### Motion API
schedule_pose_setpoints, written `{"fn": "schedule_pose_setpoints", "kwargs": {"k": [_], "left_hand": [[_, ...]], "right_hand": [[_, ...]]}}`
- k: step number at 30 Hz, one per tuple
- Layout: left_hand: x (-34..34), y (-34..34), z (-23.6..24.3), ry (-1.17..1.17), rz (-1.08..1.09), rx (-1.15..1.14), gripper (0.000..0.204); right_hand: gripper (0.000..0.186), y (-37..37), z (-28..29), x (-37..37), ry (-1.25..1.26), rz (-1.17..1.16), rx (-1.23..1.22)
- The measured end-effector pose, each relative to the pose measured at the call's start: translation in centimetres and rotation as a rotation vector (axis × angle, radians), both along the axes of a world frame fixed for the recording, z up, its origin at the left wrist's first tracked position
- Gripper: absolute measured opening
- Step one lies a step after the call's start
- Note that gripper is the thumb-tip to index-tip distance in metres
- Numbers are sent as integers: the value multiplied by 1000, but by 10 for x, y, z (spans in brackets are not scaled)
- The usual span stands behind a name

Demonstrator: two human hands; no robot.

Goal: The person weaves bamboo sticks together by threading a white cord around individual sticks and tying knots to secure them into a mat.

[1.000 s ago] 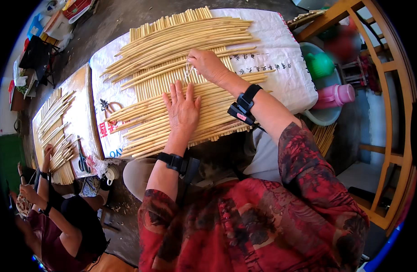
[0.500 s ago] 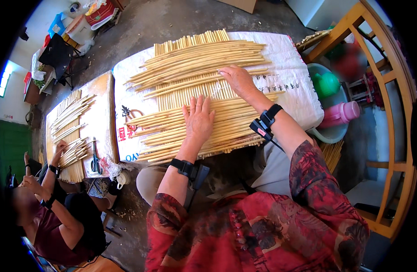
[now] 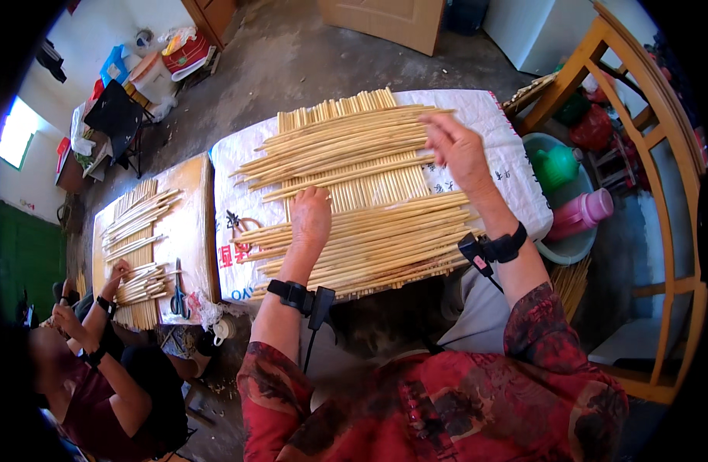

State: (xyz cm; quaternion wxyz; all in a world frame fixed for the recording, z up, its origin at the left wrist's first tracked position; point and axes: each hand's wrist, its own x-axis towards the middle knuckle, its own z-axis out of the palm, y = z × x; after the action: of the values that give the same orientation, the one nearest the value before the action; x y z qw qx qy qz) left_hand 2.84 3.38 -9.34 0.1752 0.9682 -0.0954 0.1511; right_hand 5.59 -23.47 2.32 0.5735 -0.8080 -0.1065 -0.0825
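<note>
Peeled pale sticks lie across a table in two loose groups, a far group [image 3: 346, 142] and a near group [image 3: 369, 239]. Beneath them is a mat of parallel sticks [image 3: 384, 185] set crosswise. My left hand [image 3: 311, 219] has curled fingers at the lowest stick of the far group; its fingertips are hidden, so I cannot tell if it grips one. My right hand [image 3: 460, 150] is raised by the right ends of the far sticks, fingers apart and slightly bent, nothing seen in them. Scissors [image 3: 246, 231] lie partly covered at the left.
A white printed sheet [image 3: 515, 177] covers my table. On the left, another person [image 3: 100, 369] works at a second table [image 3: 192, 223] with sticks and dark-handled scissors [image 3: 178, 296]. At right stand a basin [image 3: 542, 146] holding a pink flask [image 3: 581, 214] and a wooden frame [image 3: 654, 154].
My left hand has gone from lying flat on the near sticks to curled fingers at the far group's edge. My right hand has lifted and moved right. The view has shifted slightly.
</note>
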Motion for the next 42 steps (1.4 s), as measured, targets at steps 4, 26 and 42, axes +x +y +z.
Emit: {"fn": "schedule_pose_setpoints", "kwargs": {"k": [4,26,42], "left_hand": [[24,-4,-5,-36,10,111,18],[33,-17,21,-58,-119,242,12],[-7,-21,56,115,-129,-76,12]], "right_hand": [[21,-4,-53,8,-16,113,-458],[9,-7,-128,18,-258,190,-882],[45,30,-54,9,501,465,545]]}}
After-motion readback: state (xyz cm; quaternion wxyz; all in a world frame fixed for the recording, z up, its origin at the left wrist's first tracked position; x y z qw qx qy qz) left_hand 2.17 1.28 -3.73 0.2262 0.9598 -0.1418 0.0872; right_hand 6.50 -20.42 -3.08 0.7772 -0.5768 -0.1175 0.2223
